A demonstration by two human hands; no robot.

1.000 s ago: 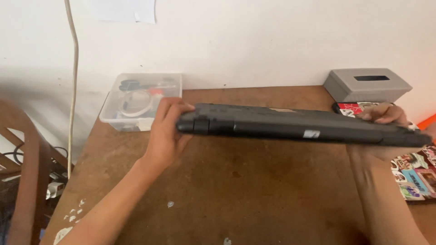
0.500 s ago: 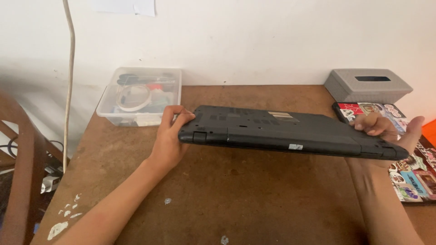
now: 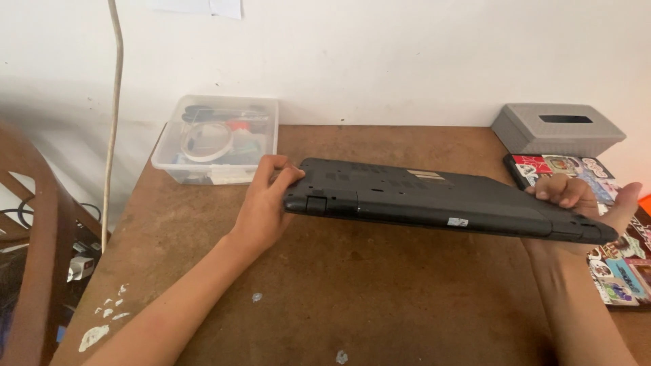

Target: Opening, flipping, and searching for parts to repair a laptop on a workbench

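A closed black laptop (image 3: 434, 196) hangs bottom side up a little above the brown wooden table (image 3: 352, 285), tilted slightly down to the right. My left hand (image 3: 268, 203) grips its left end, fingers curled over the top edge. At the right end my right hand (image 3: 590, 203) holds it, fingers on the upper face and palm behind the corner.
A clear plastic box (image 3: 218, 139) with tape rolls and small tools sits at the table's back left. A grey tissue box (image 3: 556, 130) stands at the back right. Colourful sticker-covered flat items (image 3: 614, 271) lie along the right edge. A wooden chair (image 3: 30, 257) stands left of the table.
The laptop has tipped so more of its underside faces me, and its right end has dropped lower. Both hands have kept their hold on its ends.
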